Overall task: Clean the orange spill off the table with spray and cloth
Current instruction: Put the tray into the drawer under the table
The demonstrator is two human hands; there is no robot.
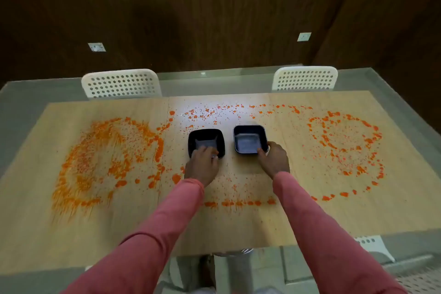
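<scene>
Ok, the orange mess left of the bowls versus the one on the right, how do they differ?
The left orange patch is denser and smeared, with streaks dragging toward the near table edge; the right orange patch is sparser, made of separate blobs and specks. The left one looks larger and reaches closer to the left bowl; the right one sits further from the right bowl. Both are roughly ring-shaped and unwiped.
</scene>
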